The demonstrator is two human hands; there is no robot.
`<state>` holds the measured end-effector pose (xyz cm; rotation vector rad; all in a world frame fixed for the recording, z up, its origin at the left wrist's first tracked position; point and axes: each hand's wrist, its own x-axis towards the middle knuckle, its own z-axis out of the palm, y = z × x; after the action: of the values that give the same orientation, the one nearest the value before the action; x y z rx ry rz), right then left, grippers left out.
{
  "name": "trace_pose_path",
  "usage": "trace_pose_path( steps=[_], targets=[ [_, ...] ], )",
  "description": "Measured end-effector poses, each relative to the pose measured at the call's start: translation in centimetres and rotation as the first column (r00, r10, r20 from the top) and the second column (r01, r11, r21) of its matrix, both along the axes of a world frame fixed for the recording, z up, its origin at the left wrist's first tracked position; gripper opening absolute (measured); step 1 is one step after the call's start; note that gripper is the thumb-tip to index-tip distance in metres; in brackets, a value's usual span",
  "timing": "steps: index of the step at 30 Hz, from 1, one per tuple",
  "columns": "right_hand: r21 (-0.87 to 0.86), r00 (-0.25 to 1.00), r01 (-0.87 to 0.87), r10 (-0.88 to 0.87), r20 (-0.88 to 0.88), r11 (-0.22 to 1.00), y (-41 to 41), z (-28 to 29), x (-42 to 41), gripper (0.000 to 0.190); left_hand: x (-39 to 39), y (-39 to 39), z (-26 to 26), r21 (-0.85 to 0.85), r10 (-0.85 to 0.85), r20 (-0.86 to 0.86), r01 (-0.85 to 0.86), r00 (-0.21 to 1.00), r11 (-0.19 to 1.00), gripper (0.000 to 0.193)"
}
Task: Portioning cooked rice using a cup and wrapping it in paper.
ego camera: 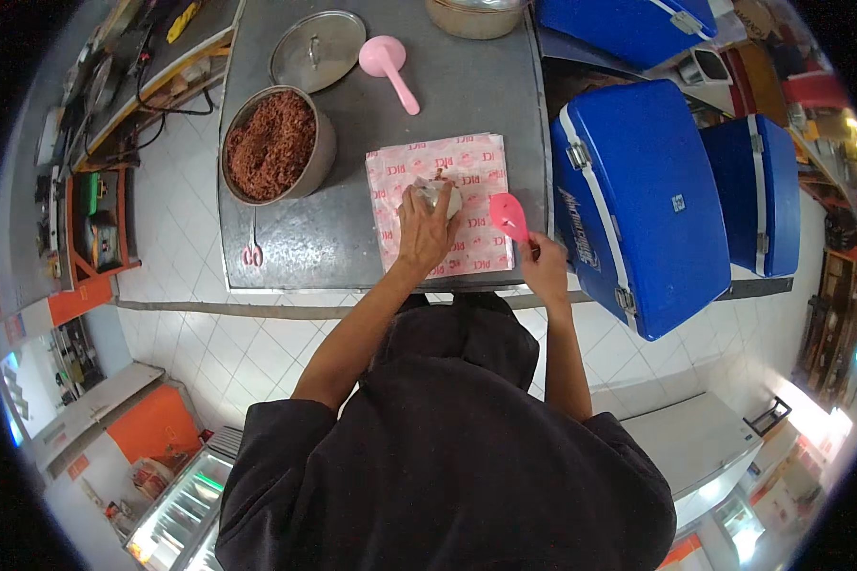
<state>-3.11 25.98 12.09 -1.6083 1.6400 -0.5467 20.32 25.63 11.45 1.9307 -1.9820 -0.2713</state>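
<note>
A stack of red-printed white paper sheets (478, 250) lies near the front edge of the metal table (443, 100). On it my left hand (427, 232) rests with bent fingers on a whitish lump (446, 201), partly hidden under the fingers; what it is made of I cannot tell. Small brown bits lie just beyond it. In my right hand (545, 268), beside the stack, is the handle of a pink plastic scoop (508, 216), its head over the paper's right edge, with dark specks on it. A pot of shredded reddish-brown food (271, 146) stands to the left.
Beyond the paper lie a light-pink ladle (383, 57) and a round metal lid (319, 51). Scissors (253, 253) are by the pot. Another round container (475, 18) stands at the far edge. Large blue cooler boxes (643, 207) stand right of the table.
</note>
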Motion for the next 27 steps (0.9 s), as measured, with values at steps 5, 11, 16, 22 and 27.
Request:
trace_pose_path(
  steps=[5, 11, 16, 22, 27],
  targets=[
    [0.021, 0.999, 0.0, -0.001, 0.049, 1.0, 0.0, -0.4, 0.8, 0.02, -0.3, 0.5, -1.1, -0.031, -0.051, 0.064, 0.053, 0.997, 0.998, 0.06],
    [-0.08, 0.992, -0.081, 0.072, -0.106, 0.993, -2.9, 0.7, 3.3, 0.024, -0.8, -0.2, -1.2, 0.01, -0.006, 0.028, 0.006, 1.0, 1.0, 0.06],
    [-0.211, 0.926, -0.253, 0.173, -0.335, 0.944, -8.1, 2.1, 6.3, 0.023, -0.8, -0.2, -1.3, 0.028, 0.028, -0.072, -0.026, 0.997, 0.999, 0.06],
    [-0.082, 0.761, -0.566, 0.481, -0.435, 0.821, -10.8, 1.3, 6.6, 0.025, -0.8, -0.1, -1.5, -0.029, 0.014, -0.077, -0.016, 0.997, 0.999, 0.062],
    [-0.066, 0.78, -0.509, 0.428, -0.456, 0.858, -9.1, 2.9, 5.0, 0.022, -0.8, 0.3, -2.2, -0.016, 0.035, -0.113, -0.037, 0.993, 0.999, 0.062]
  ],
)
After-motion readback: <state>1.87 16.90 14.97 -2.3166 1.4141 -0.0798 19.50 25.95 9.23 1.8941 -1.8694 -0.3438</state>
